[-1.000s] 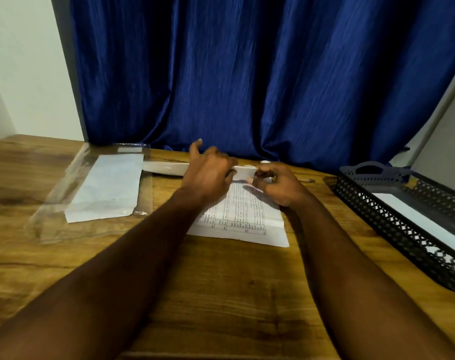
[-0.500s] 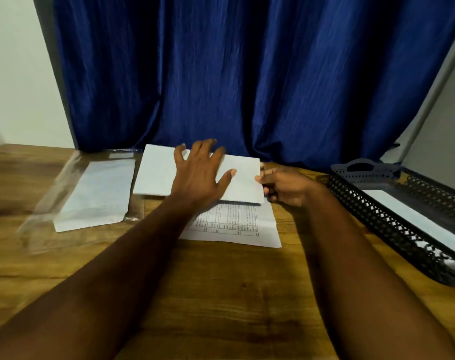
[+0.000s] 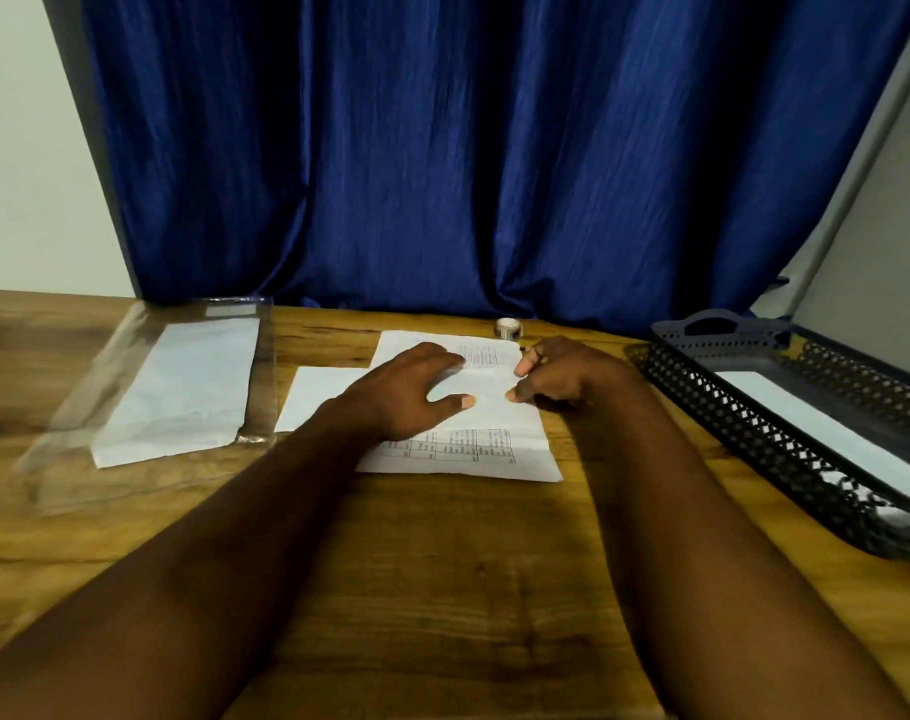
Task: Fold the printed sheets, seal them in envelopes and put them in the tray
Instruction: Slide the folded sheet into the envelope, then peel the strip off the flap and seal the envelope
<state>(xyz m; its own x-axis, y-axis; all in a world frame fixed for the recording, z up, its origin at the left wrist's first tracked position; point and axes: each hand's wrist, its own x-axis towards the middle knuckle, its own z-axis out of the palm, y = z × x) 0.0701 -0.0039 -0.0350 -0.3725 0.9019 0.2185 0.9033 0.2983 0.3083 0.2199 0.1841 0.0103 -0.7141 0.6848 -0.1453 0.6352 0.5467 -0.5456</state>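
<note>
The printed sheet [image 3: 473,449], lying mid-table between the envelopes [image 3: 183,392] and the tray [image 3: 785,407], is pressed flat beneath the spread left hand [image 3: 406,392] and loosely curled right hand [image 3: 562,376], nothing gripped; thin, limp and easily creased, it is judged best taken by its edges.

What lies on the wooden table

The table [image 3: 442,589] carries a printed sheet [image 3: 473,449] near its middle. Just left of the sheet lies a white envelope [image 3: 320,402], partly tucked under it. Further left rests a clear plastic sleeve [image 3: 131,387] holding white envelopes. Behind the sheet stands a small tape roll [image 3: 508,328]. Right of the sheet sits a dark mesh tray [image 3: 744,433]
</note>
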